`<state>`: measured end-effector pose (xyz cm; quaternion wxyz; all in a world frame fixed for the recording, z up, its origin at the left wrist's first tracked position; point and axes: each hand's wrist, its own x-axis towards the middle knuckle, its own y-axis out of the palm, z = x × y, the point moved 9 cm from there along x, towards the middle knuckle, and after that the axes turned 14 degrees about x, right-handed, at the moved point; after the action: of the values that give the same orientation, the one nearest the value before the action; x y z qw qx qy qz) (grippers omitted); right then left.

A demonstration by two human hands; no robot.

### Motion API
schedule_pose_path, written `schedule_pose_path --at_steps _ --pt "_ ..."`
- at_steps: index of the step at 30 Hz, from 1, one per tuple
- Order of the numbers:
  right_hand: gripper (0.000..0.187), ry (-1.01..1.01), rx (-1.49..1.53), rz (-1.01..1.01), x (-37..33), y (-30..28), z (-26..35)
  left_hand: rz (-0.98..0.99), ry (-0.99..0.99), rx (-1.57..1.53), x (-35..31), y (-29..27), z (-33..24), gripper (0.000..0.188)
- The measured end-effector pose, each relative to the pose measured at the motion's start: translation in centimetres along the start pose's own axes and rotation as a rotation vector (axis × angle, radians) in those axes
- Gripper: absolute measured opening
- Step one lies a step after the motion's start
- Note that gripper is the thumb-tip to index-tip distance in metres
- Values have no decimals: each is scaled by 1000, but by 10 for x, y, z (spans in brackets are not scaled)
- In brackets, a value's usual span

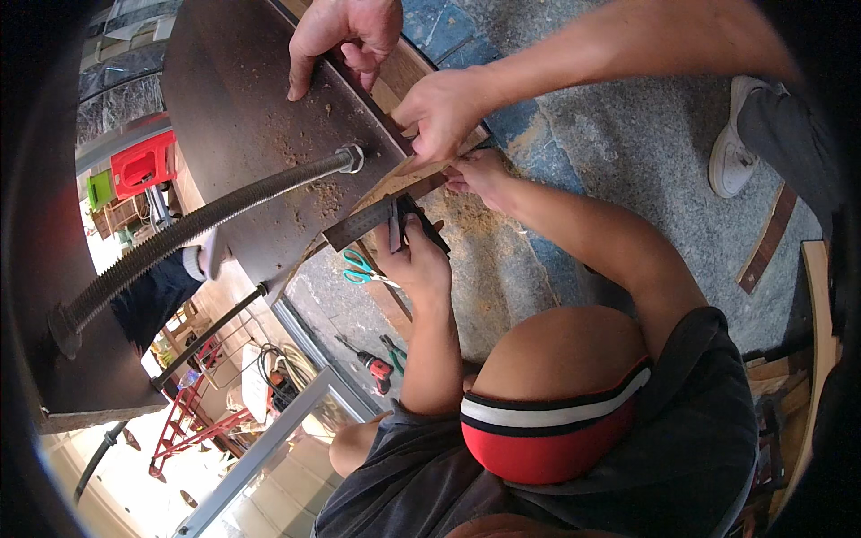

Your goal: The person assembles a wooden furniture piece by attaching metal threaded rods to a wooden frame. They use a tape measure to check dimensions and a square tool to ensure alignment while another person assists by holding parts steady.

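Observation:
My left hand (pixel 420 262) is closed around a black, block-shaped tool (pixel 418 224), whose exact kind I cannot make out. A narrow brown strip (pixel 363 226) runs past this tool, just below the edge of a large dark brown panel (pixel 242 99). At the strip's far end, near the panel's corner, my right hand (pixel 482 177) pinches it between the fingers. Another person's hand (pixel 448 109) grips that corner from above, and their other hand (pixel 345 40) rests on the panel's upper edge. Sawdust lies scattered over the panel.
A ribbed metal rod (pixel 215 202) with a nut crosses the panel. Teal-handled scissors (pixel 363 271), a red drill (pixel 375 369) and green-handled pliers (pixel 393 351) lie on the floor. A red plastic stool (pixel 143 166) stands at left, and a brown wood strip (pixel 768 240) lies at right.

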<state>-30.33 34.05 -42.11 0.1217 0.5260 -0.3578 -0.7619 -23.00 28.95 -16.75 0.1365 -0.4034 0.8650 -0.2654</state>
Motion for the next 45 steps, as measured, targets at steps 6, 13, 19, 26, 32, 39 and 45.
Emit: schedule_pose_path --at_steps 6,13,19,26,32,39,45 --pt "18 -1 -11 20 -1 2 1 -7 -8 15 0 0 -1 25" --pt "15 -17 26 46 -2 0 5 42 -21 11 -6 16 -9 28" --pt "16 -45 47 -26 -13 -4 19 55 -7 37 -9 26 -18 28" --pt "11 11 44 -18 -18 -19 15 39 95 82 -4 28 -11 26" --pt "10 28 172 13 -21 -15 13 38 34 27 -8 31 -17 26" --pt "10 -23 236 -19 -12 -18 15 43 1 -10 -7 35 -21 22" --pt "9 -5 207 7 -5 -21 15 38 24 14 -7 35 -18 23"
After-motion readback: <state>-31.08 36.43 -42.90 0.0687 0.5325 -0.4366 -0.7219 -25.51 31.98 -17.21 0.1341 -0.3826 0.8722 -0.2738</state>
